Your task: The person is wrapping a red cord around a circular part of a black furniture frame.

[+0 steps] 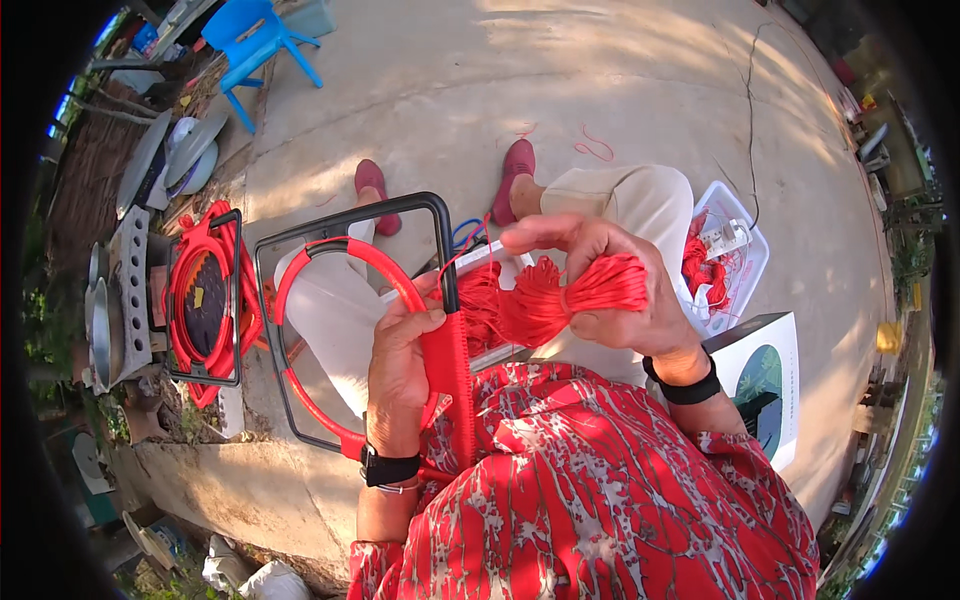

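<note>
My left hand (pixel 402 365) is closed round the side of a black rectangular frame (pixel 262 300), where red cord is wound thickly along one bar. Inside that frame sits a red-wrapped ring (pixel 287 300), tied to it at the edges. My right hand (pixel 625 275) grips a bundle of red cord (pixel 610 287), pinched at its middle, with the index finger stretched toward the frame. A strand of red cord runs up near the frame's corner. More red cord (pixel 480 305) lies in a white tray (pixel 512 268) on my lap, partly hidden behind my hands.
Left of me, a similar red-wrapped frame (pixel 205 300) leans by a grey block with round holes (pixel 132 285). A white basket (pixel 757 262) holding red cord and a power strip stands at right, near a white box (pixel 785 380). A blue chair (pixel 245 45) is at the far left.
</note>
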`<state>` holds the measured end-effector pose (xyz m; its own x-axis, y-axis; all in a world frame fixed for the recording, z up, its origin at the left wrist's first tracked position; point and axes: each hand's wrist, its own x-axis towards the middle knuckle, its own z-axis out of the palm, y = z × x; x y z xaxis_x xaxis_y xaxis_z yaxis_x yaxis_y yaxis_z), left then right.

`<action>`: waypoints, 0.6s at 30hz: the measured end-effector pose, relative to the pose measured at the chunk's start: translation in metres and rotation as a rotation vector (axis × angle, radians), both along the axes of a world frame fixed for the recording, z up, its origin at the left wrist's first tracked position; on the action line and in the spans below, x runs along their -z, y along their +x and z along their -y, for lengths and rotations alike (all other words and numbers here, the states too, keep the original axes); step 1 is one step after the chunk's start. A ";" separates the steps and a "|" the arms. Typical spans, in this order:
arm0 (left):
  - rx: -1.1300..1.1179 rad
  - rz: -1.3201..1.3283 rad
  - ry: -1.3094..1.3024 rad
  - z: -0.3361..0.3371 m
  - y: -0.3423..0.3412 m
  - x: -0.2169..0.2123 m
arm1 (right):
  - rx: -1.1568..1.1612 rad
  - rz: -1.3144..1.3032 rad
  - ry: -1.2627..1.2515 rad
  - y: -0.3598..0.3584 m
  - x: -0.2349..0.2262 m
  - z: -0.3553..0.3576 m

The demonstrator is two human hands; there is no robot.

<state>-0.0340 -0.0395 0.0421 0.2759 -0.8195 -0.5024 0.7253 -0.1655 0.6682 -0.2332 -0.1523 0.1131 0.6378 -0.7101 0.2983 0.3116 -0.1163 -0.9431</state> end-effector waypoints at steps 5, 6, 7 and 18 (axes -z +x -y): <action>-0.007 -0.041 -0.050 -0.005 0.005 -0.005 | -0.182 0.454 0.754 -0.027 -0.014 0.002; 0.007 -0.067 -0.058 -0.003 0.004 -0.009 | -0.138 0.329 0.652 -0.049 -0.012 0.017; -0.004 -0.068 -0.056 -0.005 0.005 -0.007 | 0.115 0.135 0.559 -0.062 -0.019 0.022; -0.016 -0.075 -0.090 -0.009 0.008 -0.008 | 0.756 -0.821 -0.158 -0.113 0.030 0.080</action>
<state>-0.0256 -0.0301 0.0497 0.2542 -0.8577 -0.4468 0.7757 -0.0951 0.6239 -0.3457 -0.2321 0.0830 0.1045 -0.9887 0.1071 -0.5977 -0.1485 -0.7879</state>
